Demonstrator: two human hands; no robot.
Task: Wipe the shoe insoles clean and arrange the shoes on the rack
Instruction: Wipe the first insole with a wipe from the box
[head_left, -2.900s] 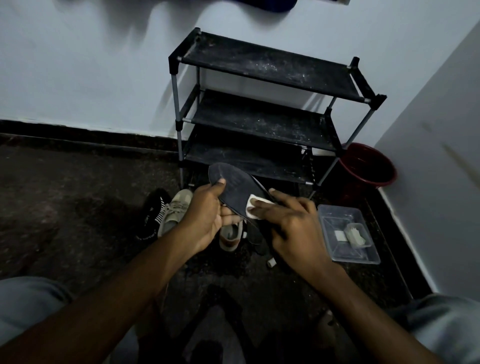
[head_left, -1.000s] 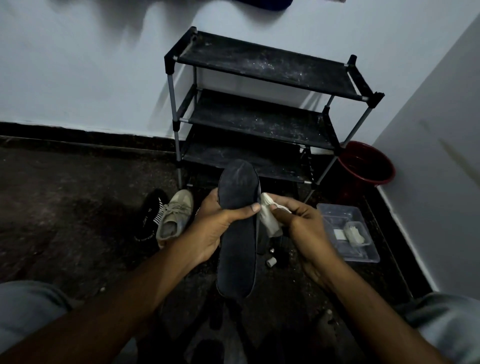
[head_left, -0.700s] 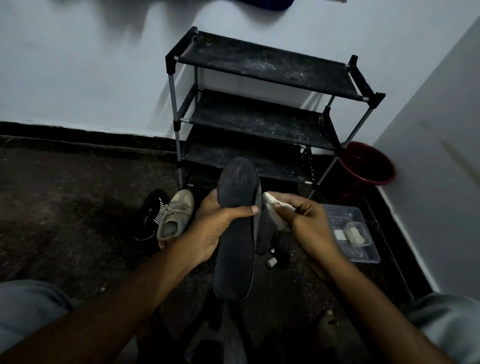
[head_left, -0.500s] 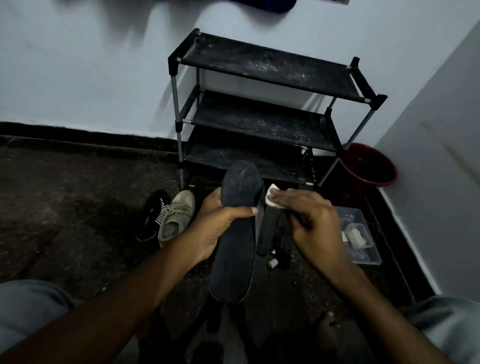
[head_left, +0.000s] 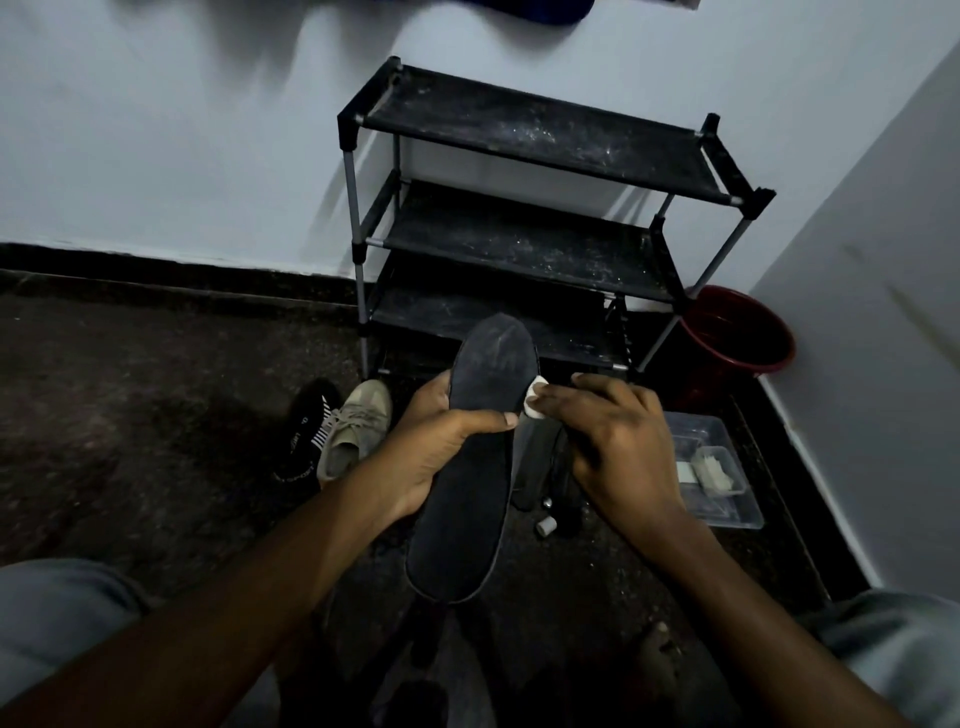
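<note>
Insole (head_left: 467, 467) at frame centre, toe end up, gripped mid-length in left hand (head_left: 431, 447), thumb curled across its dark face. Right hand (head_left: 613, 441) just right of it, fingertips pinching white wipe (head_left: 534, 401) at the insole's right edge. Dusty rack (head_left: 519, 234) at upper centre. Beige sneaker (head_left: 356, 431) and black shoe (head_left: 306, 436) on floor, centre left.

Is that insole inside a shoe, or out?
Out: the left hand holds the insole up above the floor, its whole outline showing, nothing around it.
</note>
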